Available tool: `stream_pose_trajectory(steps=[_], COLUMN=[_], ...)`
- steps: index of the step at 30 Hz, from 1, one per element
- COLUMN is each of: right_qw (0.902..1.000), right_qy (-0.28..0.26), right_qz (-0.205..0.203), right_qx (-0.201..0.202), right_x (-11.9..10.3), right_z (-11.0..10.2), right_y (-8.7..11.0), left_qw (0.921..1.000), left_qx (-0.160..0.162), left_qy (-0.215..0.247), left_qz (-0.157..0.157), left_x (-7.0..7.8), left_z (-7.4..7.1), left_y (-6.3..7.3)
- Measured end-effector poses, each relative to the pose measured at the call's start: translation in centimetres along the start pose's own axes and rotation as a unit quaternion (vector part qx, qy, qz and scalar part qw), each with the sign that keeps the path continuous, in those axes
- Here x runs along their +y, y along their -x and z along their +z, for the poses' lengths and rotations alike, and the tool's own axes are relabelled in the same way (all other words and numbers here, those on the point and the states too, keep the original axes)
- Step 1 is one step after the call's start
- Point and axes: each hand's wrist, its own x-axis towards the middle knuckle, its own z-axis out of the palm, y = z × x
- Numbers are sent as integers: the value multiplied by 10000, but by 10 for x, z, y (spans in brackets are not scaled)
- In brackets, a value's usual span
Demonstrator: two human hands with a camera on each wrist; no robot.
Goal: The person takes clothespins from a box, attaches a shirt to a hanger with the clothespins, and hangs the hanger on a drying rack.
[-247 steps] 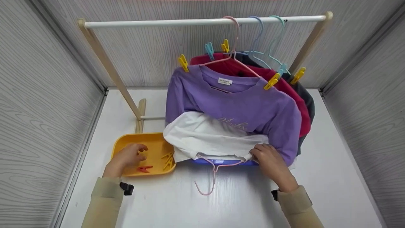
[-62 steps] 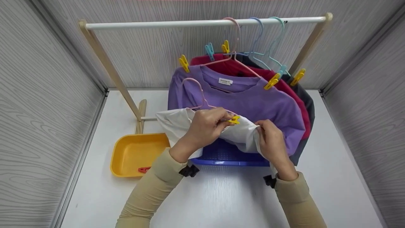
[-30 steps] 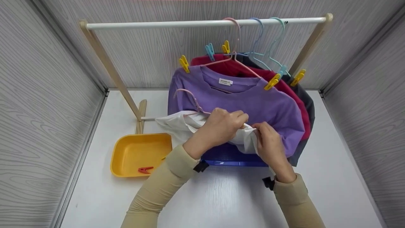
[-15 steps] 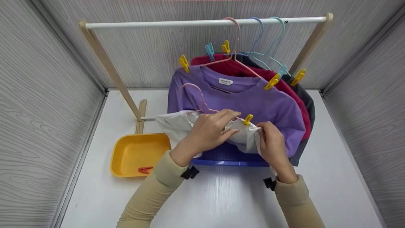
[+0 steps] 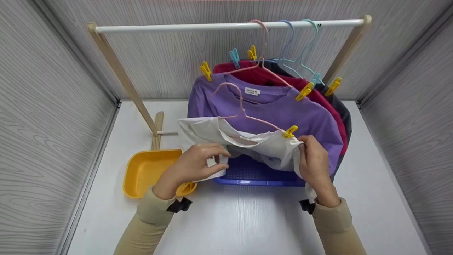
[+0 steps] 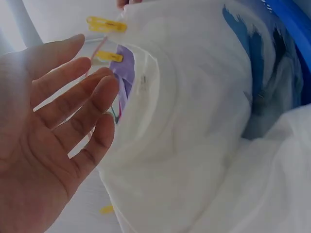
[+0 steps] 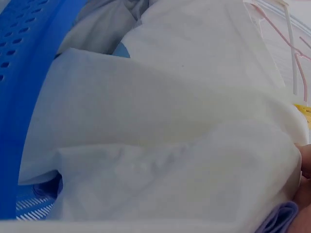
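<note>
A white T-shirt point(image 5: 279, 148) hangs on a pink clothes hanger point(image 5: 242, 106) in front of a purple sweatshirt point(image 5: 262, 109). One yellow clothespin point(image 5: 290, 131) grips the shirt's right shoulder on the hanger. Just beyond that clothespin, my right hand point(image 5: 314, 161) pinches the shirt fabric; in the right wrist view only part of its fingers point(image 7: 305, 162) shows at the edge. My left hand point(image 5: 198, 164) is in front of the shirt's left side, fingers loosely bent and holding nothing. Its spread fingers point(image 6: 92, 104) appear beside the shirt's neckline in the left wrist view.
Behind stands a clothes rack point(image 5: 170, 28) carrying clipped garments on hangers. An orange tray point(image 5: 141, 173) sits at left, partly hidden by my left arm, with a yellow clothespin point(image 5: 187, 186) in it. A blue basket point(image 5: 262, 182) lies under the shirt.
My left hand put the yellow clothespin on the shirt's right shoulder, let go and drew back left toward the tray. The hanger and shirt have risen slightly and shifted right with my right hand.
</note>
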Motion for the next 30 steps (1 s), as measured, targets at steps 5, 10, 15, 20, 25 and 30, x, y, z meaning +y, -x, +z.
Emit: stream_pose_trajectory(steps=[5, 10, 15, 20, 25, 30], right_qw=[9993, 9970, 9945, 9922, 9904, 9891], right_qy=[-147, -408, -558, -790, -898, -931], right_qz=[339, 661, 884, 933, 1028, 1114], right_qx=[62, 23, 79, 242, 228, 246], right_x=[3, 6, 9, 10, 11, 12], right_z=[-8, -14, -18, -22, -28, -34], right_y=[2, 3, 5, 4, 2, 0], left_qw=[9961, 9890, 9790, 9660, 9555, 9484], left_qx=[-99, 64, 167, 125, 16, -154], left_qy=[351, 426, 564, 502, 358, 261], left_qz=[-802, -1415, -1951, -2534, -2928, -3155], left_x=[-15, -33, -50, -65, -78, -91], left_z=[-11, -18, -22, -24, -25, -23], left_y=[29, 56, 77, 92, 101, 110])
